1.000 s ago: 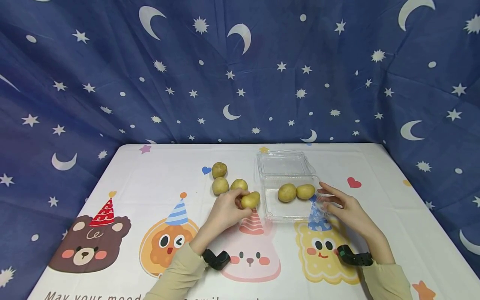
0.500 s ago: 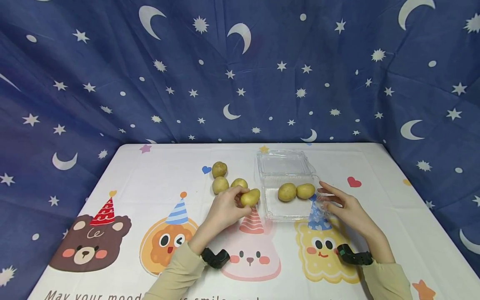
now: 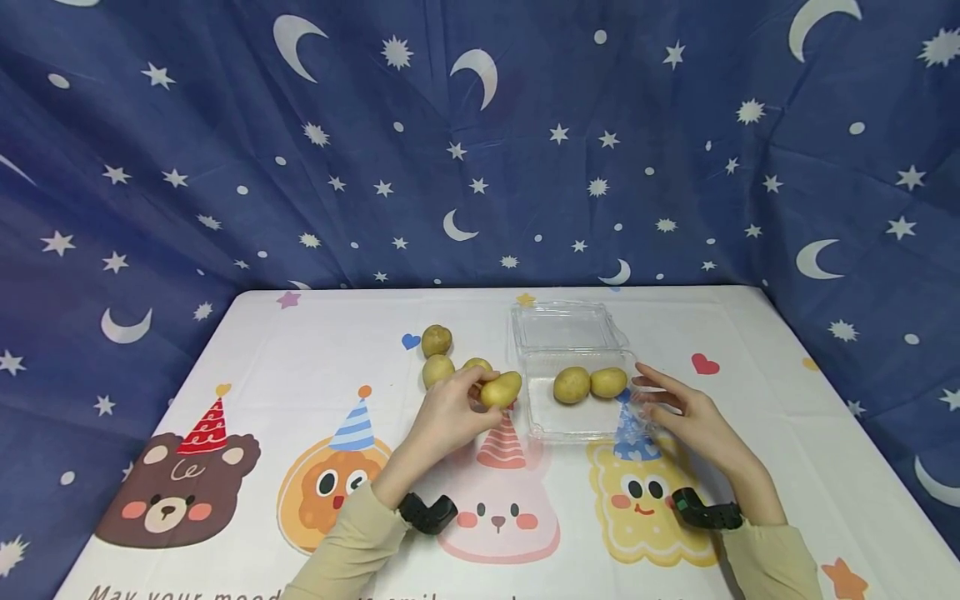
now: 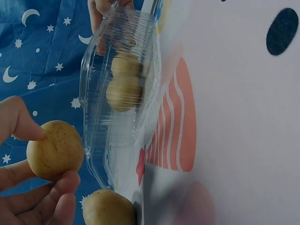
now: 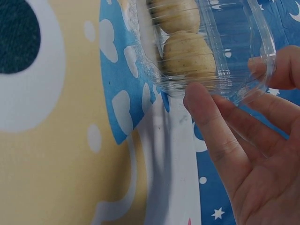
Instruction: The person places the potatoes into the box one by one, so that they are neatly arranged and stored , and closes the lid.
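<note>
My left hand (image 3: 452, 415) pinches a yellow potato (image 3: 501, 390) between thumb and fingers, just left of a clear plastic clamshell box (image 3: 558, 429). In the left wrist view the held potato (image 4: 55, 150) appears above the tabletop. Two potatoes lie side by side in the box, a larger one (image 3: 572, 385) and a smaller one (image 3: 608, 382). My right hand (image 3: 692, 422) holds the box's right side, its thumb on the wall and a fingertip at the rim in the right wrist view. The box's lid (image 3: 558, 326) lies folded back, away from me.
Left of the box rest three more potatoes: one at the back (image 3: 436, 341), one in front of it (image 3: 438, 372), and one (image 3: 477, 364) partly hidden by my left hand. A white cartoon-printed cloth (image 3: 247, 350) covers the table. Behind hangs a blue starry curtain (image 3: 337, 225).
The potato in my left hand has tilted a little, its right end rising slightly. My right hand and the box stay in place. The head view has shifted slightly.
</note>
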A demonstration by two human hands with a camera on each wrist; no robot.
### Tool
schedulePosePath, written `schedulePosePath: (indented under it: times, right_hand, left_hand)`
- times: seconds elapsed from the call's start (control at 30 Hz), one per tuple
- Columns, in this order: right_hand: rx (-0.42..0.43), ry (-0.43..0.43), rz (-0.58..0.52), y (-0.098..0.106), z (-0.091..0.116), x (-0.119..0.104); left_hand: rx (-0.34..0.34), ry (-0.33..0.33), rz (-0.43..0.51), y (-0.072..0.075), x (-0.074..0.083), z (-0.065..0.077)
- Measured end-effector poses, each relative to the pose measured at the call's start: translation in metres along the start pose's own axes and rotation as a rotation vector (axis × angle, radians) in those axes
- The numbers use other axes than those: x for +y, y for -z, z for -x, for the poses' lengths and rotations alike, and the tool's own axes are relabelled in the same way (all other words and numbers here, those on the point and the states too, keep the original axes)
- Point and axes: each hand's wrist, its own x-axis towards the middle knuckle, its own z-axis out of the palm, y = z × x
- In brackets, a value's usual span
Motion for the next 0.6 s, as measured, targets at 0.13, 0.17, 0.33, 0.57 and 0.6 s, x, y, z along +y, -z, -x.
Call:
schedulePosePath:
  times: [0.13, 0.17, 0.33, 0.57, 0.6]
  right_hand:
    - [0.002, 0.001, 0.005, 0.0, 0.0, 0.0]
    - [0.003, 0.0, 0.008, 0.0, 0.0, 0.0]
    - [0.01, -0.002, 0.019, 0.0, 0.0, 0.001]
    - [0.015, 0.019, 0.023, 0.0, 0.0, 0.002]
    - [0.017, 0.025, 0.022, 0.0, 0.0, 0.002]
  left_hand:
    - [0.002, -0.04, -0.005, -0.001, 0.003, -0.003]
    - [0.001, -0.047, -0.006, -0.001, 0.004, -0.003]
    - [-0.007, -0.069, -0.014, -0.004, 0.008, -0.007]
    - [-0.015, -0.098, -0.073, -0.009, 0.015, -0.016]
    - [-0.018, -0.101, -0.079, -0.01, 0.015, -0.017]
